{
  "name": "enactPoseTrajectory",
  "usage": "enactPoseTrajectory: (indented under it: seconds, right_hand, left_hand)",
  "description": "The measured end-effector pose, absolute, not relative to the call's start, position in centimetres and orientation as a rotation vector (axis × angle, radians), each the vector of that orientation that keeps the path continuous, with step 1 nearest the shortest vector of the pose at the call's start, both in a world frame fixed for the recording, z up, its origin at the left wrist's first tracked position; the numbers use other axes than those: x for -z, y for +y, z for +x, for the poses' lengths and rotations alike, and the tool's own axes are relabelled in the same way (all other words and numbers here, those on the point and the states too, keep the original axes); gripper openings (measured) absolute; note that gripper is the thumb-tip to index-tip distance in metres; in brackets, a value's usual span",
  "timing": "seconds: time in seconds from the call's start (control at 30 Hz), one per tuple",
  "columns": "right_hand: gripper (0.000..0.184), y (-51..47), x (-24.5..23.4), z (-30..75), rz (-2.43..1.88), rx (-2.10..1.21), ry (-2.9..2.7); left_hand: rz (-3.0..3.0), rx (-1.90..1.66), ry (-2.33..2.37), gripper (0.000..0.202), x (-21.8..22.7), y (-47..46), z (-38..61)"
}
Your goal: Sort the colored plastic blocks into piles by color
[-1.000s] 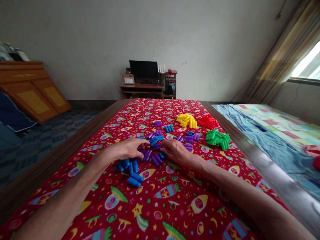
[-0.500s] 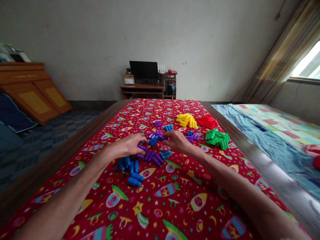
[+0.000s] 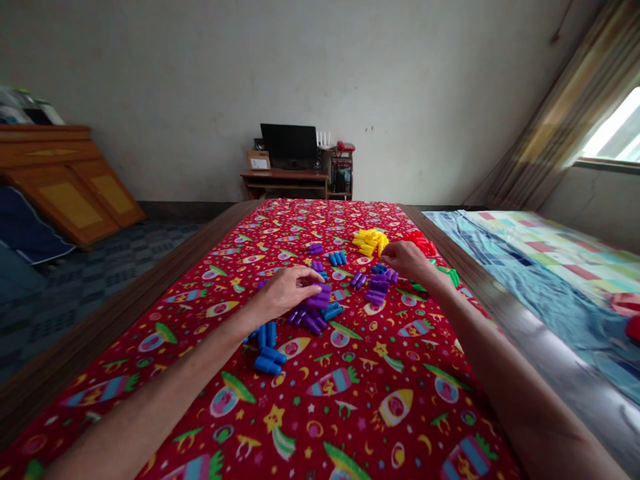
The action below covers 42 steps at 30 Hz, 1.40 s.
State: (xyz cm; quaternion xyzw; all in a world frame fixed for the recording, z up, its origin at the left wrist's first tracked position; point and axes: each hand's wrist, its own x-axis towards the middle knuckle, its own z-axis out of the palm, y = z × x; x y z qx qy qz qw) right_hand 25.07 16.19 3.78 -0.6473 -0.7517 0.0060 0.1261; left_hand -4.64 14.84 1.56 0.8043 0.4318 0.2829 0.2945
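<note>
My left hand (image 3: 290, 292) reaches over the middle of the cloth, thumb and fingers pinched at a purple plastic block (image 3: 319, 297) of joined tubes. Just below it lie more purple blocks (image 3: 305, 319) and a blue block (image 3: 332, 311). My right hand (image 3: 409, 260) is closed, its fingertips at the right edge of the yellow block pile (image 3: 369, 241). Whatever those fingers may hold is hidden. Behind that hand the red blocks (image 3: 423, 241) and green blocks (image 3: 453, 275) are partly covered. Purple blocks (image 3: 377, 291) lie loose between my hands.
Blue blocks (image 3: 271, 360) lie nearer me on the left, and another blue block (image 3: 338, 258) lies farther back. A red patterned cloth (image 3: 350, 427) covers the long table. A bed (image 3: 560, 267) stands to the right; a desk with a monitor (image 3: 289, 145) is against the wall.
My left hand has moved right with a purple block. My right hand has moved right and away from me, to the yellow pile; purple blocks now lie in the middle right.
</note>
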Motion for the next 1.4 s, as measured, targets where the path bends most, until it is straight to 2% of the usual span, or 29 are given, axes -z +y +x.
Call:
enactPoseTrajectory:
  seconds: [0.1,0.27,0.43,0.67,0.87,1.07,1.17,1.3,1.4]
  right_hand:
    - [0.031,16.1,-3.0,24.5,-1.962,0.091,-2.143]
    - [0.032,16.4,-1.9,23.9,-1.881,-0.017,-2.212]
    - [0.030,17.1,-1.6,24.5,-1.772,0.054,-2.082]
    - [0.030,16.9,-2.0,24.0,-1.501,0.138,-1.875]
    - [0.026,16.8,-3.5,22.0,-1.482,-0.093,-1.802]
    - [0.027,16.2,-3.9,20.5,-1.440,-0.241,-1.795]
    - [0.026,15.0,-4.0,18.9,-1.316,-0.337,-2.002]
    - [0.023,12.8,-2.9,15.7,-1.021,-0.510,-2.342]
    - [0.021,11.6,-1.2,13.4,-0.919,-0.523,-2.370]
  left_hand:
    - [2.200,-0.815,1.103,0.021,-1.5,14.7,-2.7]
    - [2.280,-0.922,1.048,0.015,-1.1,16.5,2.1]
    - [2.372,-0.871,1.007,0.020,0.2,18.1,5.7]
    - [2.628,-0.859,1.074,0.020,1.5,18.1,5.1]
    - [2.405,-0.833,1.101,0.021,2.1,18.0,5.4]
    - [2.436,-0.827,1.250,0.029,-1.5,18.2,1.2]
    - [2.496,-0.755,1.421,0.033,-2.4,19.1,-2.8]
    - [2.501,-0.454,1.438,0.044,-1.0,20.4,-5.8]
    - [2.513,-0.395,1.340,0.051,0.4,20.9,-6.1]
